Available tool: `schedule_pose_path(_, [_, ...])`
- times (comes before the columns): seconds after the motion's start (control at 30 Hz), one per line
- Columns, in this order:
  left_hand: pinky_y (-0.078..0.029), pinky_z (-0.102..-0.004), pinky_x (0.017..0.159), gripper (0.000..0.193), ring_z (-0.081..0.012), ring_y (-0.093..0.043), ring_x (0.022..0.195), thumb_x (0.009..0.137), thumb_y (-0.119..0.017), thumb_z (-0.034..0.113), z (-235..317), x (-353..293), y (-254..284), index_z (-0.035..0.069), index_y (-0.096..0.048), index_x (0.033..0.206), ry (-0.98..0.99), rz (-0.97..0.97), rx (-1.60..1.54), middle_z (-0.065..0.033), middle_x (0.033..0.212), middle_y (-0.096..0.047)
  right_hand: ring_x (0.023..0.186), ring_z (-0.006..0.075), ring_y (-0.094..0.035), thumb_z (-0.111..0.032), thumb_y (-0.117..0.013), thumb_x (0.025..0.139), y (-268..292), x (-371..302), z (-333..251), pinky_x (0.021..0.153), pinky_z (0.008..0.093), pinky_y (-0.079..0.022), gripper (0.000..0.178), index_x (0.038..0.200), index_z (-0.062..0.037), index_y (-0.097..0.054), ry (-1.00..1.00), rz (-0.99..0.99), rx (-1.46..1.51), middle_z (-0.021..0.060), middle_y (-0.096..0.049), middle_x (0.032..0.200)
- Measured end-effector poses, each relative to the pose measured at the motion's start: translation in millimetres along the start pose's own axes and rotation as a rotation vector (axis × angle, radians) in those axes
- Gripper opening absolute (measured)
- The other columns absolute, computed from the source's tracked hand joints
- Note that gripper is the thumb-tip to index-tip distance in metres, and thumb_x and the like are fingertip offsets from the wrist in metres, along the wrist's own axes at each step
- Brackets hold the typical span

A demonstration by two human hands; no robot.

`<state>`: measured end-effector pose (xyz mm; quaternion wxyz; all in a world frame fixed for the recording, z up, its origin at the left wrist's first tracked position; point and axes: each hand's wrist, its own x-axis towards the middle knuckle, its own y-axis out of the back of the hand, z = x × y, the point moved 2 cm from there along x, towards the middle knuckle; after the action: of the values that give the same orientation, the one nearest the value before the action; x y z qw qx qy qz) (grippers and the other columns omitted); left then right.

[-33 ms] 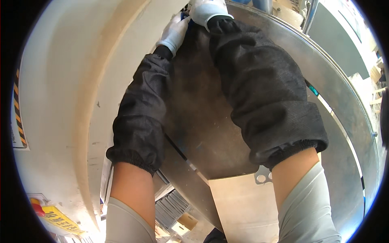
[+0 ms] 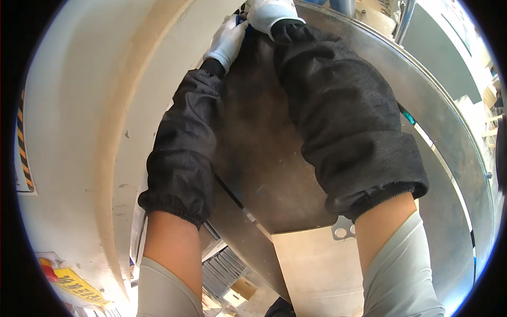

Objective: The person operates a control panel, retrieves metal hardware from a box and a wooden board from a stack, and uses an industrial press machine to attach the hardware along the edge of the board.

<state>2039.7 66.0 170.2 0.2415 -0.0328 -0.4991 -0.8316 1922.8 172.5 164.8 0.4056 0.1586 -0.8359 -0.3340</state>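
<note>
Both gloved hands were pressed to the far edge of the metal sheet point(image 2: 274, 158), the left hand point(image 2: 228, 41) curled over something blue point(image 2: 242, 21), barely seen. The right hand point(image 2: 270, 13) was cropped; its finger spread couldn't be told.

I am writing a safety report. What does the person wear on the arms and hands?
Both hands wear white knit gloves: left hand, right hand. Loose black oversleeves with gathered elastic cuffs cover both forearms. Above them the arm is bare, then comes a light grey fitted sleeve.
</note>
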Motion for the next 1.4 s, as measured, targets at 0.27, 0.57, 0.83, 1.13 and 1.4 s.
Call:
schedule_pose_path(0.27, [-0.045,-0.03,0.098,0.03,-0.0155,-0.059,0.102,0.105,-0.056,0.022,8.3,-7.3,-5.9,-0.001,-0.065,0.12,0.02,0.047,-0.193,-0.0063,0.11,-0.068,0.125,0.0318,-0.057,-0.04,-0.059,0.094,-46.6,3.7,26.0,0.104,0.063,-0.041,0.027,0.108,-0.0222,-0.074,0.271,0.251,-0.052,0.0069,-0.071,0.12])
schedule_pose_path(0.57, [-0.051,-0.0245,0.096,0.03,-0.0143,-0.068,0.106,0.103,-0.067,0.018,39.0,-86.3,15.9,-0.004,-0.069,0.124,0.103,0.19,-0.452,-0.0106,0.119,-0.074,0.135,0.0414,-0.056,-0.035,-0.061,0.094,15.7,-8.5,16.0,0.112,0.0567,-0.043,0.037,0.119,-0.0102,-0.073,0.057,-0.083,0.16,0.0196,-0.068,0.135])
schedule_pose_path(0.83, [-0.059,-0.0303,0.085,0.014,-0.0202,-0.074,0.091,0.101,-0.068,0.005,49.4,-162.6,71.2,-0.003,-0.066,0.113,0.19,0.406,-0.617,-0.0141,0.104,-0.076,0.106,0.0276,-0.075,-0.033,-0.064,0.095,23.5,-21.5,-71.7,0.094,0.0414,-0.058,0.046,0.132,-0.0058,-0.072,0.267,-0.795,0.765,0.0153,-0.077,0.12])
schedule_pose_path(1.13, [-0.052,-0.0246,0.087,0.023,-0.0105,-0.065,0.092,0.097,-0.076,0.01,73.0,-159.3,58.1,-0.005,-0.072,0.114,0.275,0.472,-0.555,-0.0029,0.101,-0.073,0.104,0.0304,-0.073,-0.021,-0.065,0.096,-26.2,-17.2,-73.8,0.096,0.0402,-0.057,0.031,0.117,0.0005,-0.071,0.299,-0.885,1.108,0.019,-0.075,0.111])
schedule_pose_path(1.4, [-0.047,-0.0308,0.108,0.049,-0.0201,-0.06,0.125,0.102,-0.068,0.015,65.4,-232.8,111.7,-0.01,-0.055,0.142,0.348,0.034,-0.001,-0.0163,0.139,-0.062,0.096,0.0297,-0.076,-0.024,-0.085,0.079,-37.4,-24.2,-84.9,0.091,0.0372,-0.06,0.023,0.096,-0.0088,-0.082,0.413,-0.39,0.736,0.0153,-0.079,0.093])
